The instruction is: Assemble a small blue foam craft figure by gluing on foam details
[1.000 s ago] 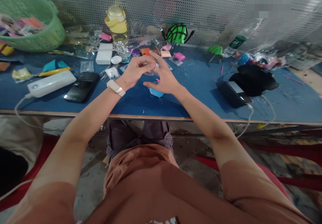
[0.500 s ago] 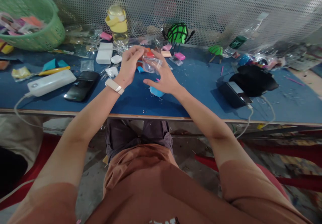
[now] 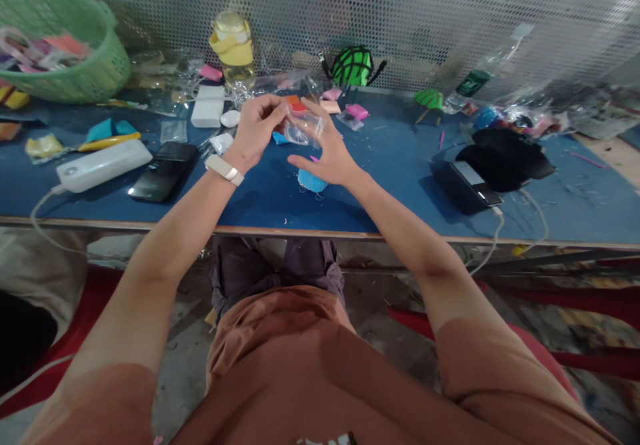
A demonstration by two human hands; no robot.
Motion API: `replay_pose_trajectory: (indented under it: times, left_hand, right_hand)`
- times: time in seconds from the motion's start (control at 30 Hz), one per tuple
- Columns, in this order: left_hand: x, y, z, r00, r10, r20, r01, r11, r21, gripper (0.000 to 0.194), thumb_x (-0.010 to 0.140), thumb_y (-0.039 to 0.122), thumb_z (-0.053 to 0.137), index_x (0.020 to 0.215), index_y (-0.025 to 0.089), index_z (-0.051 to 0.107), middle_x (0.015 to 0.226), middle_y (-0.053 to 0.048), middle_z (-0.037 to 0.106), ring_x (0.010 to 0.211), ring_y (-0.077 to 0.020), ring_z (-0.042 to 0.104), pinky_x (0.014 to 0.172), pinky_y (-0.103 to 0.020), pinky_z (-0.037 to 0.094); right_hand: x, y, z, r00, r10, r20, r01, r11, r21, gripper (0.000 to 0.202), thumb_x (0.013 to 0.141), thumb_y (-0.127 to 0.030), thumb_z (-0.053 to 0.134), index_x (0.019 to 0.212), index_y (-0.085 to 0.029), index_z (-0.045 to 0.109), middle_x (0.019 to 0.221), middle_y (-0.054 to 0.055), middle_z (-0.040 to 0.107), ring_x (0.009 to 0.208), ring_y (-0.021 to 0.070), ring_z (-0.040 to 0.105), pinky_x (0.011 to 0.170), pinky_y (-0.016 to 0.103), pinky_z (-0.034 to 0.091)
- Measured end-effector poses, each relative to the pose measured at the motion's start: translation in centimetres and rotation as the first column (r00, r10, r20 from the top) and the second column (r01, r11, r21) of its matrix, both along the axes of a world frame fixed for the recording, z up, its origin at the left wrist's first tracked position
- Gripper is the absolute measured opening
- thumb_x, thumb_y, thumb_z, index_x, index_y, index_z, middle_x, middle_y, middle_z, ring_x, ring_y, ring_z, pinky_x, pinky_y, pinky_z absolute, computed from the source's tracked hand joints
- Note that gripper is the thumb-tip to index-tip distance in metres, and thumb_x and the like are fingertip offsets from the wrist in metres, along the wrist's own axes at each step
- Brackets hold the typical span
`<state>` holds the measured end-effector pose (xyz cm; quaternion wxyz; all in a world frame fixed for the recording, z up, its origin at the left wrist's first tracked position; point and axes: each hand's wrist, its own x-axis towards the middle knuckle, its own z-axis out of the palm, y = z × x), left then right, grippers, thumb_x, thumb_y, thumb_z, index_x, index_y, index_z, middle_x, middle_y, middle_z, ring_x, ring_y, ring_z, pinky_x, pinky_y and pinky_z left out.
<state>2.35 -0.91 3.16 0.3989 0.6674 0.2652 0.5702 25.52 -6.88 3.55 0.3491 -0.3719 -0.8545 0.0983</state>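
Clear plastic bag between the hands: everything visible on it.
The clear bag is see-through, thin and crinkled, with glossy highlights; it looks like plastic film. The left hand pinches its left end between thumb and fingers. Its right side overlaps the fingers of the open right hand. An orange piece shows at its upper edge; whether inside or behind, I can't tell.

Blue tabletop (image 3: 260, 208). Carries: green plastic basket (image 3: 103, 72), far left; upright yellow-topped bottle (image 3: 234, 48); white power bank (image 3: 105, 165), cabled; black smartphone (image 3: 164, 173), just beside; light-blue piece (image 3: 313, 181), centre; black box-shaped device (image 3: 465, 186), right.
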Motion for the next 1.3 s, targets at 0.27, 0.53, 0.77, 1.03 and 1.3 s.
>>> replay_pose_trajectory:
  times: [0.27, 0.53, 0.77, 1.03, 1.3]
  left_hand:
    - [0.42, -0.25, 0.22, 0.998, 0.055, 0.009, -0.055, 0.998, 0.024, 0.071, 0.088, 0.098, 0.087, 0.094, 0.028, 0.073, 0.085, -0.005, 0.061, 0.096, -0.0301, 0.077, 0.092, -0.051, 0.068]
    - [0.34, -0.32, 0.18, 1.000, -0.009, 0.030, 0.011, 0.999, -0.047, 0.072, 0.086, 0.097, 0.088, 0.092, 0.030, 0.065, 0.083, -0.004, 0.060, 0.092, -0.0281, 0.072, 0.082, -0.047, 0.063]
    - [0.04, -0.36, 0.32, 0.998, -0.008, -0.070, 0.005, 0.999, -0.044, 0.070, 0.091, 0.101, 0.079, 0.098, 0.033, 0.069, 0.085, -0.005, 0.069, 0.111, -0.0313, 0.073, 0.103, -0.060, 0.061]
    - [0.34, -0.31, -0.03, 0.999, 0.031, -0.015, -0.032, 0.999, -0.023, 0.078, 0.085, 0.105, 0.085, 0.095, 0.029, 0.070, 0.083, -0.004, 0.069, 0.112, -0.0333, 0.081, 0.089, -0.054, 0.066]
    - [0.36, -0.36, 0.03, 0.998, 0.065, -0.010, -0.066, 0.997, -0.040, 0.074, 0.088, 0.103, 0.084, 0.097, 0.030, 0.071, 0.082, -0.003, 0.068, 0.108, -0.0290, 0.078, 0.091, -0.052, 0.068]
  right_hand:
    - [0.14, 0.43, -0.27, 1.000, 0.011, -0.002, -0.011, 1.000, -0.008, 0.102, 0.090, -0.110, 0.065, 0.164, -0.042, 0.076, 0.194, 0.006, 0.050, 0.188, 0.0478, 0.033, 0.154, 0.079, 0.024]
    - [0.20, 0.01, -0.01, 1.000, -0.009, 0.010, 0.009, 1.000, 0.013, 0.103, 0.096, -0.106, 0.061, 0.178, -0.044, 0.062, 0.196, 0.007, 0.049, 0.188, 0.0474, 0.034, 0.153, 0.082, 0.027]
    - [0.20, 0.31, -0.13, 0.999, 0.029, 0.035, -0.029, 1.000, -0.011, 0.117, 0.091, -0.112, 0.059, 0.184, -0.042, 0.056, 0.199, 0.007, 0.042, 0.189, 0.0456, 0.032, 0.154, 0.077, 0.025]
    - [0.35, 0.43, 0.03, 0.999, 0.022, 0.035, -0.022, 1.000, -0.016, 0.111, 0.087, -0.112, 0.067, 0.173, -0.042, 0.069, 0.198, 0.006, 0.045, 0.189, 0.0471, 0.031, 0.154, 0.078, 0.024]
    - [0.12, 0.01, 0.05, 1.000, 0.014, 0.012, -0.014, 1.000, 0.005, 0.098, 0.094, -0.110, 0.058, 0.160, -0.039, 0.078, 0.195, 0.007, 0.048, 0.185, 0.0471, 0.039, 0.154, 0.079, 0.026]
